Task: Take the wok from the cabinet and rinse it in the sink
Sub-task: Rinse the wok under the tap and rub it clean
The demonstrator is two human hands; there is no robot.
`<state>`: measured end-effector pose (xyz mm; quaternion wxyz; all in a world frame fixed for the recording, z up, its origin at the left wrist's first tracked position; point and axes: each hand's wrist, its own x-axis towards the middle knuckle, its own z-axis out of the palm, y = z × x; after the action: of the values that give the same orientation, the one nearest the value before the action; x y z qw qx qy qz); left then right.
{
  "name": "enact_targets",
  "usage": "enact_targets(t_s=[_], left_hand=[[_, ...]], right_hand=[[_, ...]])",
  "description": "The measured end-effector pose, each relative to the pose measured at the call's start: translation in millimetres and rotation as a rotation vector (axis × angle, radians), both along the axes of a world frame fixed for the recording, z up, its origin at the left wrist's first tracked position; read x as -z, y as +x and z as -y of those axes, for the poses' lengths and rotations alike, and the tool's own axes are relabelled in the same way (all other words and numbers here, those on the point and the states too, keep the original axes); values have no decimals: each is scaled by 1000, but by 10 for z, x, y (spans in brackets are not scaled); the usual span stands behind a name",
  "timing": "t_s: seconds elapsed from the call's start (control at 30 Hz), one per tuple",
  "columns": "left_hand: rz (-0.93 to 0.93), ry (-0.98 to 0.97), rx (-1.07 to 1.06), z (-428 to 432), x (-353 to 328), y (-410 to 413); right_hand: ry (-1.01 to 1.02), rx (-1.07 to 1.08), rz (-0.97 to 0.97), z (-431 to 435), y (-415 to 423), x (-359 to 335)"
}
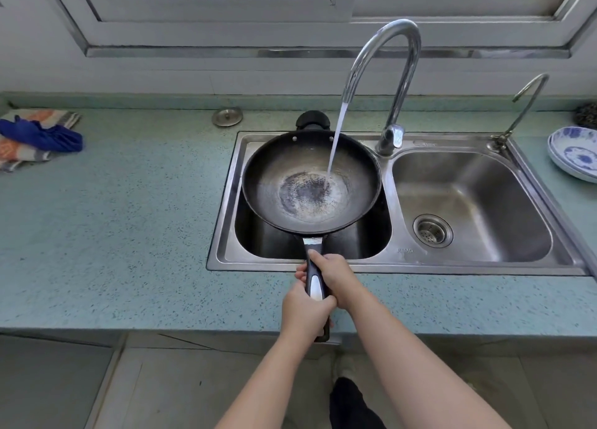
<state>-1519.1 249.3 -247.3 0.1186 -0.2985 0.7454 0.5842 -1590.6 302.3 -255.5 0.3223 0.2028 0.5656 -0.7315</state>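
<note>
Sink [400,260]: our wok [310,183] sits over its left basin, under the running tap [381,60]. Left hand [305,312] and right hand [332,275] both grip the handle [315,283]. We should tilt and swirl gently, keeping splash inside the basin.

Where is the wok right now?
The wok is held over the left basin of the sink, under the tap's running water. Both hands, left and right, grip its handle at the counter's front edge.
</note>
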Motion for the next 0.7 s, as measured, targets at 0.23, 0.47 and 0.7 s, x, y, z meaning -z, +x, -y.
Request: enact_targets(t_s=[0.23, 0.47, 0.7], left_hand=[[-25, 472, -169, -71, 83, 123], [23, 729, -204, -87, 119, 159], [168, 690, -196, -84, 143, 153]], right_hand=[[72, -114, -21, -52, -2, 38], [328, -214, -105, -52, -11, 57], [791, -345, -212, 75, 11, 62]])
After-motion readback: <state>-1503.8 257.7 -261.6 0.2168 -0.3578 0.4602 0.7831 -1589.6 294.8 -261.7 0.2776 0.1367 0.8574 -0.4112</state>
